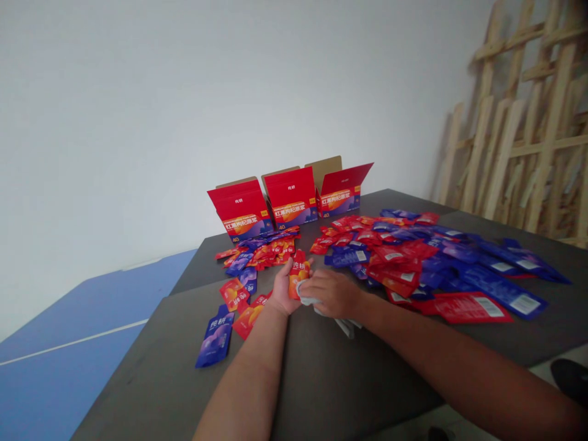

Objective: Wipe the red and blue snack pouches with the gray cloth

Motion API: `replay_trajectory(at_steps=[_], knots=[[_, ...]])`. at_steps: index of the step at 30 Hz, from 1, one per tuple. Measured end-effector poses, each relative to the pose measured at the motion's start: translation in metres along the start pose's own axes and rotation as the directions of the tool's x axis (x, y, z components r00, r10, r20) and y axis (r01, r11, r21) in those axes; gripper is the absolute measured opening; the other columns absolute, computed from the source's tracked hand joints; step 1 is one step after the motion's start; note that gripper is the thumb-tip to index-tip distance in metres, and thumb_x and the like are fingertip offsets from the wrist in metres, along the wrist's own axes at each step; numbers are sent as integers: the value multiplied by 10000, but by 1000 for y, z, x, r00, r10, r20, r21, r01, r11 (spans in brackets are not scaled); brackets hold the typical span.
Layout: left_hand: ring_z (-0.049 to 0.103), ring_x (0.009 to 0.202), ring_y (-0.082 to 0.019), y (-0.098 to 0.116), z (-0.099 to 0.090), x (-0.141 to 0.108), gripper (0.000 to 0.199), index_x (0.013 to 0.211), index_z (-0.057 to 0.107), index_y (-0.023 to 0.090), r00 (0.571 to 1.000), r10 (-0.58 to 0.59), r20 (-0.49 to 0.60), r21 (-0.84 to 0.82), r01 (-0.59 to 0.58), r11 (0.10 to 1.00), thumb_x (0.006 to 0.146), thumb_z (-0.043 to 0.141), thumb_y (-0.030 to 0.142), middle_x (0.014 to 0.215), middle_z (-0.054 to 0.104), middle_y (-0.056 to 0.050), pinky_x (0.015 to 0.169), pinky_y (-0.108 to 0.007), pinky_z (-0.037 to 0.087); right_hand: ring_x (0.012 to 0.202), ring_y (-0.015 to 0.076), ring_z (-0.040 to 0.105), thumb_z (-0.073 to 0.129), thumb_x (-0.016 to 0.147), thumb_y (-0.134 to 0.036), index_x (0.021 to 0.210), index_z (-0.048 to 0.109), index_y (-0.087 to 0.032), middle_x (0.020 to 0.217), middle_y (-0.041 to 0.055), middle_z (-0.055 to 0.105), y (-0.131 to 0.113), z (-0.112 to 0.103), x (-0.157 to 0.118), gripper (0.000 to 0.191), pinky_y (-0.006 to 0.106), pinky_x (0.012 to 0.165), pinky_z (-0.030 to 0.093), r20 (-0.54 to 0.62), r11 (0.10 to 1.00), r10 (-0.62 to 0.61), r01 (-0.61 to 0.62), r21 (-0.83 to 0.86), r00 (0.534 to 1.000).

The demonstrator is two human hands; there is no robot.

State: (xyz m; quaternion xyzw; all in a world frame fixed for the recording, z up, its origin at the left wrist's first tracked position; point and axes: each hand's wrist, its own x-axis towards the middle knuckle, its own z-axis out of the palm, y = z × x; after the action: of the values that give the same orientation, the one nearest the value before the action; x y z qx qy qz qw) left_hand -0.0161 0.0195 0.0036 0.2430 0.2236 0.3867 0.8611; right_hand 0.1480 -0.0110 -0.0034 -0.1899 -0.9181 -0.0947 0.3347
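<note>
My left hand point(285, 291) holds a red and orange sachet point(298, 275) upright between thumb and fingers. My right hand point(333, 294) grips a white cloth point(309, 297), which is pressed against the lower part of that sachet. A strip of the cloth point(344, 327) trails down onto the table. Left of my hands lies a heap of small red and blue sachets point(257, 256). On the right spreads a larger pile of long red and blue sachets point(413, 260). A single blue sachet point(215, 338) lies apart at the near left.
Several open red cartons point(291, 197) stand in a row at the far edge of the dark grey table point(321, 392). A blue table point(59, 367) lies to the lower left. A wooden lattice point(528, 122) leans on the wall at right. A dark shoe point(569, 380) shows at lower right.
</note>
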Motion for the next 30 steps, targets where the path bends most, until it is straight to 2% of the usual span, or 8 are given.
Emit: replay_trajectory(at_steps=[4, 10, 15, 19, 22, 25, 27, 30], knots=[[624, 589, -167, -3, 1, 0, 480, 1051, 630, 116, 999, -32, -27, 22, 33, 999, 875, 445, 522, 720, 659, -75, 543, -257, 478, 939, 214, 521, 537, 790, -161, 1019, 616, -178, 1043, 70, 654, -10, 5, 6, 243, 363, 830, 429, 43, 999, -39, 39, -13, 998], [574, 503, -123, -10, 7, 0, 471, 742, 597, 130, 994, -98, 48, -21, 99, 995, 845, 482, 575, 540, 563, -11, 542, -229, 469, 975, 226, 526, 529, 772, -105, 1080, 600, -153, 1077, 93, 638, -1, 3, 6, 320, 385, 874, 426, -77, 982, 188, -189, -4, 979], [628, 606, -146, -14, 9, 0, 437, 880, 616, 140, 999, -54, 9, 92, 53, 994, 859, 474, 553, 704, 653, -44, 559, -232, 483, 997, 237, 532, 534, 749, -92, 1073, 607, -170, 1095, 87, 636, 9, 2, 3, 341, 394, 890, 436, -168, 930, 366, -367, 27, 915], [608, 556, -123, -16, 7, -1, 238, 932, 608, 149, 998, -15, -61, 171, 25, 985, 858, 547, 367, 728, 660, -29, 496, -212, 470, 990, 243, 531, 530, 743, -100, 1062, 616, -173, 1069, 89, 640, 22, 3, -3, 339, 397, 891, 440, -223, 874, 476, -485, 18, 851], [608, 549, -120, -14, 7, -4, 191, 965, 602, 134, 993, -57, -101, 185, 75, 980, 818, 572, 251, 757, 667, -43, 495, -210, 480, 977, 245, 534, 524, 739, -100, 1056, 620, -169, 1063, 94, 642, 34, 3, -8, 338, 399, 886, 439, -243, 824, 548, -566, -8, 801], [633, 593, -137, -11, 8, -4, 246, 1011, 594, 121, 988, -81, -131, 159, 102, 982, 823, 559, 275, 806, 678, -71, 522, -223, 502, 958, 247, 543, 523, 734, -98, 1044, 623, -157, 1044, 99, 650, 41, 0, -11, 331, 404, 876, 440, -267, 788, 588, -615, -22, 764], [644, 626, -148, -8, 8, -3, 262, 1026, 592, 125, 991, -41, -125, 117, 55, 992, 840, 536, 301, 815, 679, -74, 531, -231, 506, 964, 243, 545, 523, 730, -92, 1043, 622, -154, 1046, 100, 651, 39, -2, -10, 334, 399, 878, 439, -283, 814, 552, -580, -18, 784], [644, 629, -156, -5, 6, 0, 258, 952, 605, 129, 992, 31, -123, 38, -27, 999, 849, 522, 351, 765, 672, -61, 542, -244, 505, 980, 225, 543, 527, 741, -97, 1058, 613, -165, 1072, 89, 645, 25, -3, -6, 336, 388, 887, 437, -245, 925, 367, -379, -1, 897]])
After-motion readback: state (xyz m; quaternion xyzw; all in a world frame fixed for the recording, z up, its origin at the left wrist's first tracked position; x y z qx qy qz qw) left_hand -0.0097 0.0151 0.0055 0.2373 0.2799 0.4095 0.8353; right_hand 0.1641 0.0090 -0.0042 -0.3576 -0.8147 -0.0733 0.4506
